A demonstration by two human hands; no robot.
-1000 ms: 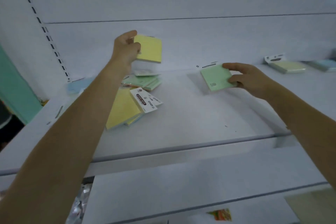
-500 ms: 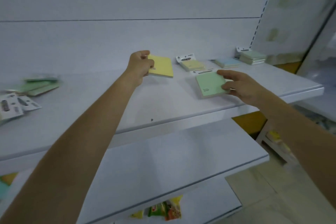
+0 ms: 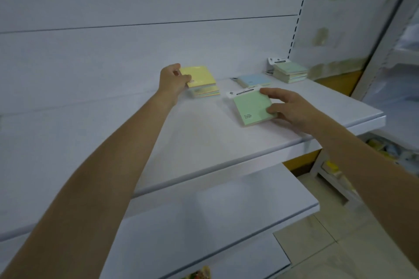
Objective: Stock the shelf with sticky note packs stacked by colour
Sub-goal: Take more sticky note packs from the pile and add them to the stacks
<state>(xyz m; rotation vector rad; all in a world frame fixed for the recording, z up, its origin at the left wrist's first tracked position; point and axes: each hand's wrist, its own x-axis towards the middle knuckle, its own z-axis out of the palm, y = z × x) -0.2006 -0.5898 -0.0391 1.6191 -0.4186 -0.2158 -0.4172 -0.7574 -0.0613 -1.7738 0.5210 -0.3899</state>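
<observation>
Nearest the camera, two bare forearms reach up and over a lower white shelf (image 3: 204,217) toward the upper white shelf (image 3: 204,147) where the packs lie.

The right hand (image 3: 288,106) grips a green sticky note pack (image 3: 252,107) by its right edge, thumb on top and fingers curled under the side; the pack is tilted, its white header card pointing away from the person, its lower left corner on or just above the shelf surface.

Farther in and to the left, the left hand (image 3: 173,78) pinches a yellow sticky note pack (image 3: 199,75) at its left edge, holding it on top of a short stack of packs (image 3: 206,92) whose edges show pale green and yellow; whether the yellow pack rests fully on it I cannot tell.

Beyond the right hand lies a blue sticky note pack (image 3: 254,79) flat on the shelf, and farther still, near the slotted upright (image 3: 297,27), stands a taller stack of green sticky note packs (image 3: 290,71) with a white header card behind it.
</observation>
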